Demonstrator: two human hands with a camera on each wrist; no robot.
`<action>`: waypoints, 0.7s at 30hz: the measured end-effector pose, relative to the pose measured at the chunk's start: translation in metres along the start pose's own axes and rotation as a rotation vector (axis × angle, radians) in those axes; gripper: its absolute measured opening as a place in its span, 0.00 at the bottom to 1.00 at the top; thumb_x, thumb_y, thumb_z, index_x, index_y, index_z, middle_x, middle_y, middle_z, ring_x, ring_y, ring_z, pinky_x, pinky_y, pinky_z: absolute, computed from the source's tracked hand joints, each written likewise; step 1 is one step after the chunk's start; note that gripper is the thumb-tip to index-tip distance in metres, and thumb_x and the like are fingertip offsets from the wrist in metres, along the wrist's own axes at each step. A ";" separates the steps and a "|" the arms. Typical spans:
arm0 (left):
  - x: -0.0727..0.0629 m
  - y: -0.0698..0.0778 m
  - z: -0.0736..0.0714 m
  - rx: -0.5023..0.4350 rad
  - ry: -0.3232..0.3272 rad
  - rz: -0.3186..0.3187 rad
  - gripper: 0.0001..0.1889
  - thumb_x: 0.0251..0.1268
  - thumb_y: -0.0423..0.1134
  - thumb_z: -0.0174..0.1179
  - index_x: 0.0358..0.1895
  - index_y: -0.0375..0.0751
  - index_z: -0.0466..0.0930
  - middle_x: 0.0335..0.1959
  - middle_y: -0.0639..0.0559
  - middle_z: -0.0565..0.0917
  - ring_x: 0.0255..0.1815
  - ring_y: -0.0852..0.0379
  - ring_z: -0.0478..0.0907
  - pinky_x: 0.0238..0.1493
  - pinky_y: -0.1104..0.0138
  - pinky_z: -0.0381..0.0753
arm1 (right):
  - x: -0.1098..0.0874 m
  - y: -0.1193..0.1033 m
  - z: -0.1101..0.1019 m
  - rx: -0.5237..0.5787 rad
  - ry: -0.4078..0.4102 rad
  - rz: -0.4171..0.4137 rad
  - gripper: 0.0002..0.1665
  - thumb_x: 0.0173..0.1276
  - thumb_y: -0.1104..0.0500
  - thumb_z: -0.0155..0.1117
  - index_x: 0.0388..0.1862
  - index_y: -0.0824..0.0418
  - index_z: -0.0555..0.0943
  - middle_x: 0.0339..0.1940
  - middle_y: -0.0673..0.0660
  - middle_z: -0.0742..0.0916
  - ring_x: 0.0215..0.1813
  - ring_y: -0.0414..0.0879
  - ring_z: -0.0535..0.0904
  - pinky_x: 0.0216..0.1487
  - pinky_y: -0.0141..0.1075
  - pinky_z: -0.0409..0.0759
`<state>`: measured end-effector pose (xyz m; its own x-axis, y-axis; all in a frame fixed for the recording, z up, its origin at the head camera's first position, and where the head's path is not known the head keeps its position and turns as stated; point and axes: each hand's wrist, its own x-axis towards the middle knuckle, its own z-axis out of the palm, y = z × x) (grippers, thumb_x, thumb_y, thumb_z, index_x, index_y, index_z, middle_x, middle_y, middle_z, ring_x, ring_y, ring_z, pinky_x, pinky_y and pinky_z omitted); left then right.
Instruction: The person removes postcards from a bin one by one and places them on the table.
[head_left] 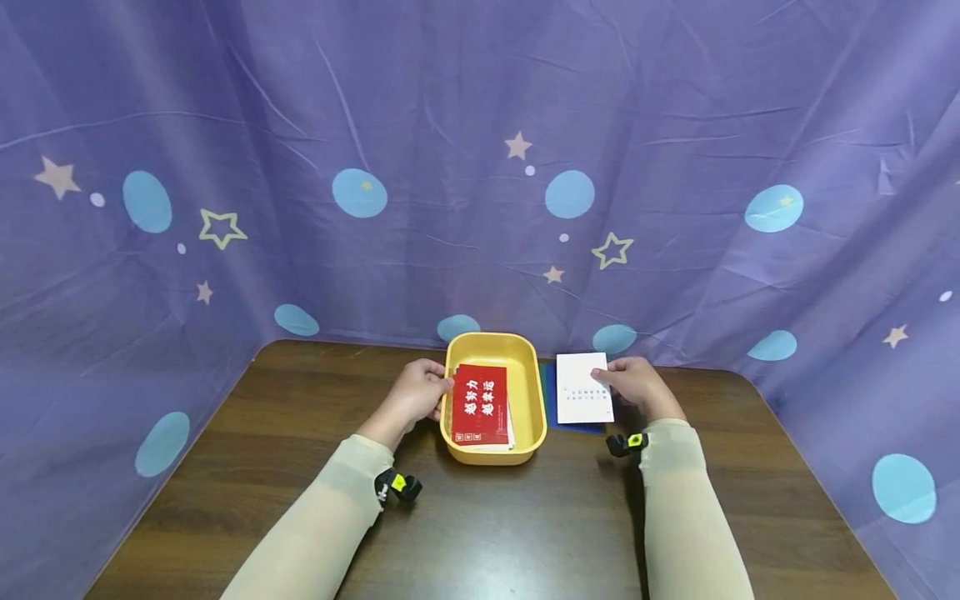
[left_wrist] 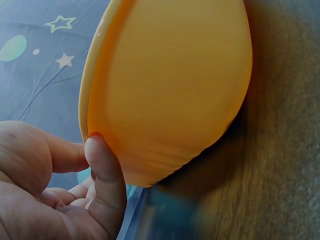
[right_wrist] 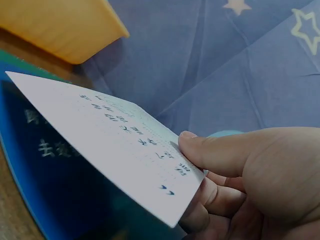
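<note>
A yellow plastic tray (head_left: 527,383) stands near the table's back edge. My left hand (head_left: 415,395) pinches its left rim between thumb and fingers; the left wrist view shows the thumb against the tray's outer wall (left_wrist: 170,75). Inside the tray lies a red card (head_left: 481,405) with white Chinese characters, over paler cards. To the right, my right hand (head_left: 637,385) pinches a white card (head_left: 583,387) with small dark writing by its right edge. That card is tilted above a blue card (right_wrist: 50,165) with pale characters, which lies on the table and is mostly hidden in the head view.
The brown wooden table (head_left: 480,533) has a purple curtain (head_left: 480,183) with stars and blue dots hanging right behind its back edge and along the sides. In the right wrist view a green edge (right_wrist: 30,65) shows beside the blue card.
</note>
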<state>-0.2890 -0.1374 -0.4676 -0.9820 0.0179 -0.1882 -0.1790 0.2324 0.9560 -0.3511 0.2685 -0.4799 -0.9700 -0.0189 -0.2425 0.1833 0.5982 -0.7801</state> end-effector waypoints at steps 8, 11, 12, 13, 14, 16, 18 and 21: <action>0.000 -0.001 0.000 0.001 0.007 -0.002 0.17 0.85 0.30 0.59 0.67 0.23 0.74 0.45 0.34 0.87 0.22 0.58 0.78 0.19 0.71 0.83 | 0.005 0.007 0.009 -0.048 0.004 -0.003 0.17 0.81 0.50 0.73 0.38 0.62 0.85 0.29 0.50 0.82 0.35 0.47 0.76 0.36 0.38 0.77; 0.001 -0.001 0.000 0.008 0.010 -0.004 0.18 0.86 0.30 0.59 0.68 0.23 0.74 0.46 0.33 0.87 0.23 0.58 0.79 0.19 0.71 0.83 | 0.006 0.008 0.010 -0.140 0.013 -0.020 0.20 0.81 0.48 0.73 0.30 0.58 0.82 0.25 0.49 0.82 0.33 0.47 0.76 0.34 0.39 0.76; 0.001 0.000 0.000 0.010 0.009 -0.003 0.18 0.86 0.30 0.59 0.68 0.23 0.74 0.47 0.33 0.87 0.23 0.58 0.79 0.20 0.71 0.83 | 0.007 0.008 0.010 -0.161 0.017 -0.019 0.23 0.81 0.47 0.72 0.27 0.57 0.81 0.24 0.49 0.81 0.31 0.47 0.75 0.33 0.39 0.75; 0.000 0.000 0.000 0.011 0.009 -0.003 0.18 0.86 0.30 0.59 0.69 0.23 0.73 0.47 0.33 0.87 0.23 0.58 0.79 0.20 0.71 0.83 | 0.007 0.009 0.011 -0.176 0.023 -0.019 0.24 0.81 0.47 0.73 0.25 0.55 0.79 0.22 0.49 0.80 0.30 0.46 0.74 0.32 0.39 0.74; 0.000 0.000 0.000 0.013 0.008 -0.002 0.18 0.86 0.31 0.59 0.69 0.23 0.73 0.47 0.33 0.87 0.23 0.58 0.79 0.20 0.71 0.83 | 0.008 0.009 0.011 -0.193 0.024 -0.020 0.27 0.81 0.46 0.73 0.22 0.54 0.77 0.21 0.48 0.80 0.29 0.46 0.73 0.32 0.39 0.74; 0.000 0.000 0.000 0.016 0.008 -0.002 0.18 0.86 0.31 0.59 0.69 0.23 0.73 0.48 0.32 0.87 0.23 0.57 0.79 0.20 0.71 0.83 | 0.008 0.008 0.012 -0.212 0.026 -0.018 0.30 0.80 0.46 0.73 0.19 0.53 0.73 0.18 0.47 0.77 0.26 0.44 0.70 0.30 0.38 0.72; 0.000 0.000 0.000 0.017 0.008 -0.002 0.18 0.86 0.31 0.59 0.69 0.23 0.73 0.48 0.32 0.87 0.23 0.57 0.79 0.20 0.71 0.83 | 0.007 0.007 0.013 -0.226 0.032 -0.021 0.32 0.80 0.46 0.73 0.17 0.52 0.70 0.16 0.47 0.74 0.24 0.43 0.68 0.29 0.38 0.69; 0.000 0.000 0.000 0.013 0.011 -0.001 0.18 0.86 0.30 0.59 0.69 0.22 0.73 0.48 0.32 0.87 0.23 0.57 0.79 0.19 0.71 0.83 | 0.005 0.004 0.015 -0.249 0.042 -0.027 0.32 0.79 0.46 0.74 0.18 0.52 0.70 0.15 0.46 0.73 0.24 0.42 0.68 0.28 0.37 0.69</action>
<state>-0.2888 -0.1371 -0.4680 -0.9825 0.0070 -0.1861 -0.1787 0.2451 0.9529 -0.3530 0.2591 -0.4928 -0.9806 -0.0073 -0.1956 0.1176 0.7770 -0.6185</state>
